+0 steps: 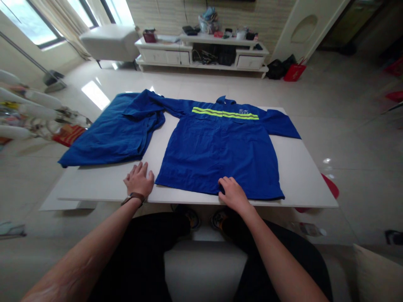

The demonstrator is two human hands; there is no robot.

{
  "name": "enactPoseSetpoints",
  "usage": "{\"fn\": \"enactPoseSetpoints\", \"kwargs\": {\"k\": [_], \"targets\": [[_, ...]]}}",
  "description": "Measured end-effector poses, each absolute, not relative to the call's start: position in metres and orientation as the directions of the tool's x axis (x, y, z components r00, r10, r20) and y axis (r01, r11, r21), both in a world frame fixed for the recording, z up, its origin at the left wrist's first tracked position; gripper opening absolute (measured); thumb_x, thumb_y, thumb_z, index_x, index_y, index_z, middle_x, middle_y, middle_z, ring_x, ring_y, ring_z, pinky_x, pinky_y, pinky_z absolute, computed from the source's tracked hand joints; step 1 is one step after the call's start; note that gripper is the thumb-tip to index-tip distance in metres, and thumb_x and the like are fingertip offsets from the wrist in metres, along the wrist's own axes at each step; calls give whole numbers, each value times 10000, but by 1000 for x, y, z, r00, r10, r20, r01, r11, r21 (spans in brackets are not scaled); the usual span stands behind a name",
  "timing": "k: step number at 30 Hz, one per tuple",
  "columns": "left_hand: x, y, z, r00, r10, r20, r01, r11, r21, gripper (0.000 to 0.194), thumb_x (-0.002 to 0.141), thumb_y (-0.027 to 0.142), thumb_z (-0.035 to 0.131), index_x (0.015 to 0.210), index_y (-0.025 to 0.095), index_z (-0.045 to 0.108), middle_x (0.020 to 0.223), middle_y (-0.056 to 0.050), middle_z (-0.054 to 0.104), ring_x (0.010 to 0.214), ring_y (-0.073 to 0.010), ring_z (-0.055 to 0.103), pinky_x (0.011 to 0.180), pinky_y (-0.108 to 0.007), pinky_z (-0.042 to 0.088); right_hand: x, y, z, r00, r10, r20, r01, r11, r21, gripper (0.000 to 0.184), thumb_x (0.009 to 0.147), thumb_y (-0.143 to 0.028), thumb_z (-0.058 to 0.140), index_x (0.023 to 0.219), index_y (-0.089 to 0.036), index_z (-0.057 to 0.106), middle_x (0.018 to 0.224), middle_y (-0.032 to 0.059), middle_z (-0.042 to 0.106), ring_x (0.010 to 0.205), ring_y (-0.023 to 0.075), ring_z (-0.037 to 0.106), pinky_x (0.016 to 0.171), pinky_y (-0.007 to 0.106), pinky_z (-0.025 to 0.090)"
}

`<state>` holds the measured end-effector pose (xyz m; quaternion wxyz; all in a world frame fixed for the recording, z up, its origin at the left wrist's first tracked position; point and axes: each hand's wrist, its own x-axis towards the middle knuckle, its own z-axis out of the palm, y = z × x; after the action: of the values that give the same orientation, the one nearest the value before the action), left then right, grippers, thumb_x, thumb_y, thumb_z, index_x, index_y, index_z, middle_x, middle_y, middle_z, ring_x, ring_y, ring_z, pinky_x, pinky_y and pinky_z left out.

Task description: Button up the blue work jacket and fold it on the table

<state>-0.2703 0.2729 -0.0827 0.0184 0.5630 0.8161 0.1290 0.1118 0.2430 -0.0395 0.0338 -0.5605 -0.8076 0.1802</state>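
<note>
A blue work jacket [220, 147] lies spread front-up on the white table [302, 180], its collar at the far side. A yellow-green and grey reflective stripe crosses its chest, and its sleeves reach out to both sides. My right hand [233, 193] is at the bottom hem near the front placket, with fingers curled round the fabric edge. To the left of the jacket's hem, my left hand [139, 181] rests on the tabletop, fingers spread and holding nothing. Just beyond it is a pile of blue cloth [110, 130], partly overlapped by the jacket's left-side sleeve.
A white TV cabinet [163, 56] with assorted items stands beyond the table, beside a grey bench [110, 42]. On the floor are a red bag [294, 72] and a clear plastic bottle [310, 229]. Cluttered white-wrapped objects [39, 105] sit at the left.
</note>
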Motion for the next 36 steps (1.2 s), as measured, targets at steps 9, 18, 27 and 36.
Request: {"fn": "enactPoseSetpoints", "kwargs": {"k": [9, 18, 27, 36], "targets": [[-272, 273, -85, -368, 922, 121, 910, 330, 250, 562, 999, 418, 376, 1499, 223, 541, 1631, -90, 425, 1508, -334, 341, 1211, -598, 251, 112, 242, -42, -384, 910, -155, 892, 323, -315, 531, 883, -183, 578, 1413, -221, 565, 1278, 93, 598, 1173, 254, 492, 995, 349, 444], [-271, 273, -84, -364, 923, 123, 911, 326, 251, 557, 1001, 405, 377, 1503, 223, 536, 1628, -96, 429, 1509, -340, 335, 1210, -597, 248, 111, 243, -34, -369, 912, -181, 916, 323, -237, 264, 868, -201, 626, 1131, -200, 609, 1167, 84, 616, 1070, 237, 523, 859, 327, 448], [-271, 274, -83, -365, 925, 105, 911, 332, 244, 565, 1002, 408, 377, 1507, 211, 534, 1635, -107, 415, 1509, -343, 334, 1213, -605, 244, 110, 243, -35, -371, 908, -197, 919, 328, -217, 204, 860, -207, 647, 1056, -205, 589, 1136, 75, 598, 1049, 223, 509, 787, 305, 423], [-273, 274, -86, -361, 924, 129, 914, 323, 244, 555, 1002, 413, 386, 1498, 219, 542, 1625, -98, 433, 1504, -341, 346, 1207, -613, 253, 111, 242, -39, -390, 903, -181, 904, 338, -263, 112, 857, -206, 654, 952, -198, 596, 1102, 75, 589, 1065, 224, 479, 842, 313, 422]]}}
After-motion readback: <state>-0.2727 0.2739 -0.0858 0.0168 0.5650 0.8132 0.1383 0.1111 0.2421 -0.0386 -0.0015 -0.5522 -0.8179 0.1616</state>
